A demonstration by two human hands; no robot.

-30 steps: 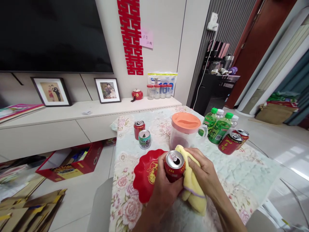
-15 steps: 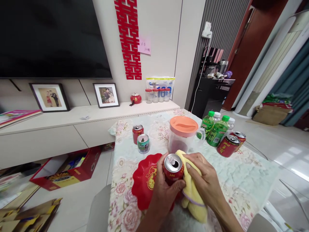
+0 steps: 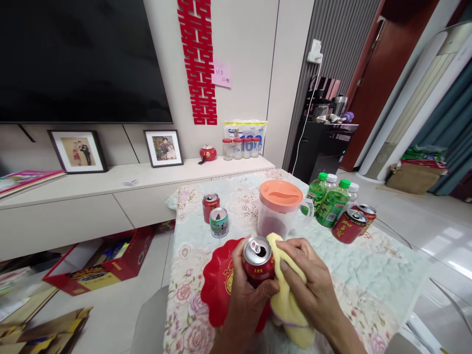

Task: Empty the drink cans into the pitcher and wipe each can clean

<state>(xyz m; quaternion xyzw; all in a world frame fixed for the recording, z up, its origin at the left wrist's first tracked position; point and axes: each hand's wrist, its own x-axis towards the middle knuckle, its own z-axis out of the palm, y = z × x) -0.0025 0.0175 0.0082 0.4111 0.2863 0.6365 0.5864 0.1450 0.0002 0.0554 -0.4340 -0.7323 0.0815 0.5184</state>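
Upright above the table, a red drink can (image 3: 258, 260) with its tab opened is wrapped by the fingers of my left hand (image 3: 246, 295). My right hand (image 3: 308, 275) grips a yellow cloth (image 3: 289, 305) and presses it to the can's right side; the cloth's lower end hangs down. Beneath the can and my left hand lies a red scalloped plate (image 3: 214, 290) with gold decoration, partly covered by my hands. Just behind stands a clear plastic pitcher (image 3: 273, 221) with an orange lid.
At the left, another red can (image 3: 211, 207) and a small green can (image 3: 219, 222) stand on the flowered tablecloth (image 3: 195, 275). Green-capped bottles (image 3: 332, 205) and two red cans (image 3: 349, 227) stand at the right. A low cabinet (image 3: 147, 178) runs behind.
The can in my left hand has moved slightly left and tilts a little differently. My right hand and the cloth have shifted slightly along with it, still against the can.
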